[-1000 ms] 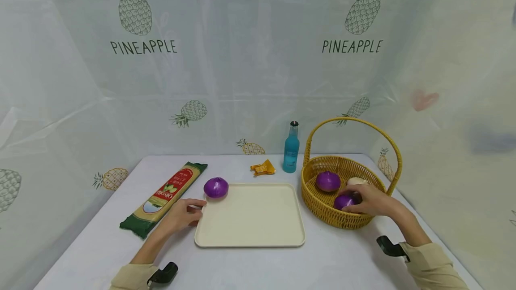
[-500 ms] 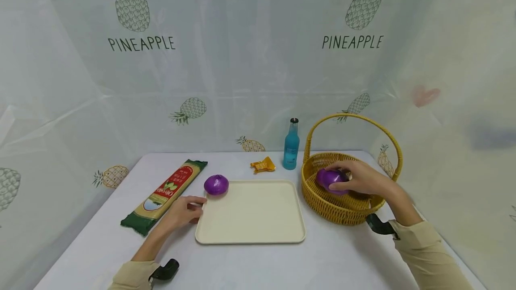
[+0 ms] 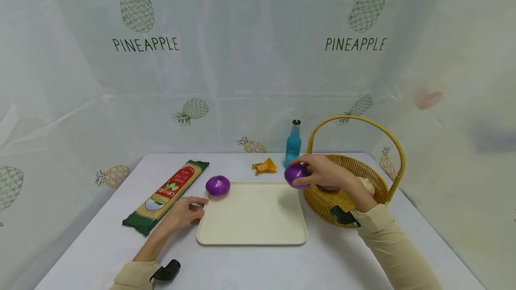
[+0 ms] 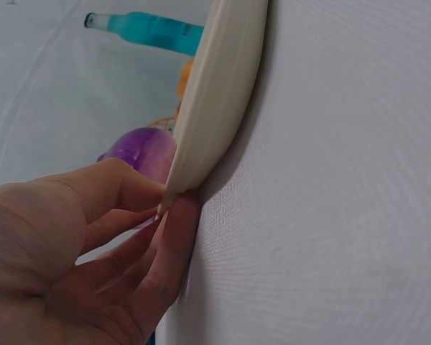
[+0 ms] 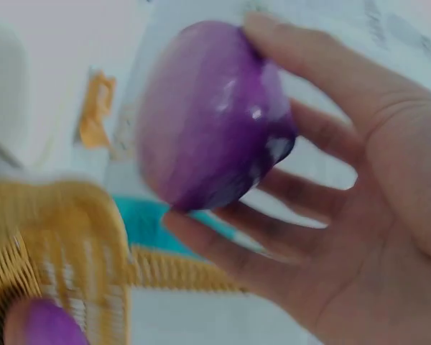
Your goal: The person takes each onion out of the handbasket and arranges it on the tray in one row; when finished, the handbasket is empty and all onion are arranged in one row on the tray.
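My right hand (image 3: 322, 170) grips a purple onion (image 3: 297, 176) between thumb and fingers, above the tray's far right corner. In the right wrist view the onion (image 5: 212, 118) fills the grasp, its pale side turned away from the palm. My left hand (image 3: 184, 214) pinches the left rim of the cream tray (image 3: 251, 218), thumb above and fingers under the edge, as the left wrist view shows. Another purple onion (image 3: 218, 186) sits at the tray's far left corner. The wicker basket (image 3: 322, 209), partly behind my right arm, holds one more purple onion (image 5: 50, 327) and a whitish bulb (image 3: 367, 185).
A blue bottle (image 3: 293, 144) stands behind the tray, near the basket's tall handle (image 3: 363, 122). An orange wrapped snack (image 3: 264, 166) lies beyond the tray. To the left, a long red, gold and green packet (image 3: 167, 196) lies slantwise on the white table (image 3: 242, 267).
My right hand has lifted a purple onion out of the basket and carried it left to the tray's far right corner. My left hand has stayed at the tray rim.
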Motion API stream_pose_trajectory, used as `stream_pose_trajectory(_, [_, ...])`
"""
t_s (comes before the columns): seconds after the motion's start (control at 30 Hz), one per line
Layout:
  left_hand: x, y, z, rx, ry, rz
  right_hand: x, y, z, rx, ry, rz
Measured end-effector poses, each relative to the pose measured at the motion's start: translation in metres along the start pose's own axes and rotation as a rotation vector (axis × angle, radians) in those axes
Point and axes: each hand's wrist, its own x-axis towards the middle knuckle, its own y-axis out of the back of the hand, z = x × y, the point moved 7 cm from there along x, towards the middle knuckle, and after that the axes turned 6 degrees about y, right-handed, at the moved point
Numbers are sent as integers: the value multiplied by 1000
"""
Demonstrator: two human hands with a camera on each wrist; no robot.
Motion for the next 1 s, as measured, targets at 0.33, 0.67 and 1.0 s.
stream_pose_trajectory(0.33, [1,-3,1,0,-8,-8,54,-64,-10,90,77,-83])
stream_pose_trajectory(0.67, [0,-2,0,4,8,22,100,-103,-15,30,51,-113])
stream_pose_trajectory(1.0, [-1,-2,-1,9,12,23,130,-127,-16,30,30,-89])
